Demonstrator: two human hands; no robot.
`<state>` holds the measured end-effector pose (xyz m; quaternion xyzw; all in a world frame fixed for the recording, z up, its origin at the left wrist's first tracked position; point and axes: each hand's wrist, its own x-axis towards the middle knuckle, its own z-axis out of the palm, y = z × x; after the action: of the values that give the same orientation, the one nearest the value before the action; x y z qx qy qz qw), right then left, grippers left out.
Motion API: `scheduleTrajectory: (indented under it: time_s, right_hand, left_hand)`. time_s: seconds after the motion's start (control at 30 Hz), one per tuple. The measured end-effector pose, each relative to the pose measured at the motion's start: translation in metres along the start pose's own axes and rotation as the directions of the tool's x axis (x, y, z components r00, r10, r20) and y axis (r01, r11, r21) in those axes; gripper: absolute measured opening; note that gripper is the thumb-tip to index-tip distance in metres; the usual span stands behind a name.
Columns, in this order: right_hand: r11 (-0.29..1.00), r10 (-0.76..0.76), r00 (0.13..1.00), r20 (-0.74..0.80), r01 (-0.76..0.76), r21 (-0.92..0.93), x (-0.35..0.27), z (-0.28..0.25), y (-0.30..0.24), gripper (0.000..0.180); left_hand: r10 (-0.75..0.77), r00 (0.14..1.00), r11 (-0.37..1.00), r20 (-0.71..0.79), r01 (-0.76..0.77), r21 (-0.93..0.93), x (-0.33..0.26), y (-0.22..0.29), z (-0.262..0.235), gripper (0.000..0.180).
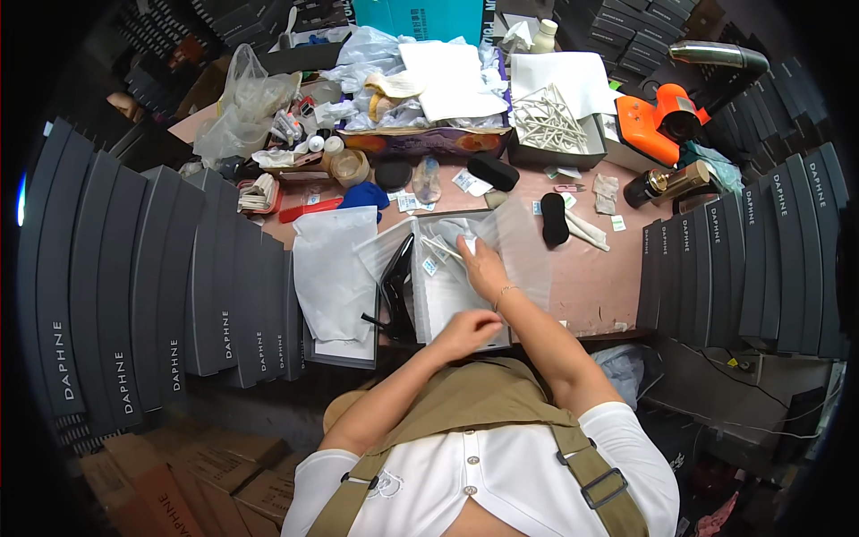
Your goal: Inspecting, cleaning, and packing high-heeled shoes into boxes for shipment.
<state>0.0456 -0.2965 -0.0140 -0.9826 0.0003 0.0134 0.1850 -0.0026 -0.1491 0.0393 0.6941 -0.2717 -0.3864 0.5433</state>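
Note:
A dark grey shoe box (461,338) lined with white paper (438,304) lies in front of me. At its left side a glossy black high-heeled shoe (394,291) lies with its heel toward me. My right hand (486,271) reaches into the box, its fingers closed on crumpled white tissue paper (458,229) at the far end. Thin white sticks (438,248) and a small packet (429,266) lie beside it. Over the box's near end, my left hand (465,335) has curled fingers; what they hold, if anything, is hidden. Translucent paper (528,259) spreads past the right side.
A box lid (344,358) with white paper (335,268) lies at left. Behind are a carton of tissue (425,141), a tray of white sticks (550,121), an orange device (644,130) and black oval pads (555,220). Stacked grey shoe boxes (161,277) flank both sides.

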Motion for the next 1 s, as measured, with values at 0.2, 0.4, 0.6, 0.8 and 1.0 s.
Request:
scheduleTrajectory:
  time_s: [0.2,0.4,0.6,0.8,1.0]
  right_hand:
    - [0.935,0.063,0.993,-0.098,-0.024,0.355,-0.003,-0.075,-0.013,0.039]
    - [0.885,0.054,0.862,-0.503,0.192,0.424,-0.056,-0.118,-0.067,0.025]
    - [0.798,-0.411,0.911,-0.036,0.378,0.47,-0.107,-0.13,-0.082,0.038]
    - [0.7,-0.116,0.993,0.018,0.069,0.711,-0.062,-0.224,-0.061,0.034]
    - [0.569,-0.043,0.827,0.56,-0.44,0.694,-0.067,-0.186,-0.026,0.053]
  left_hand:
    - [-0.406,0.825,0.751,-0.394,0.056,-0.658,-0.029,-0.019,-0.018,0.063]
    - [-0.297,0.943,0.192,-0.151,-0.096,-0.977,-0.008,0.043,-0.005,0.063]
    - [-0.121,0.917,0.479,-0.38,-0.281,-0.832,-0.03,-0.026,-0.038,0.054]
    - [-0.003,0.981,0.956,-0.196,-0.055,-0.288,-0.076,-0.011,-0.092,0.067]
    - [-0.127,0.991,0.99,-0.031,0.125,-0.072,-0.125,0.04,-0.114,0.055]
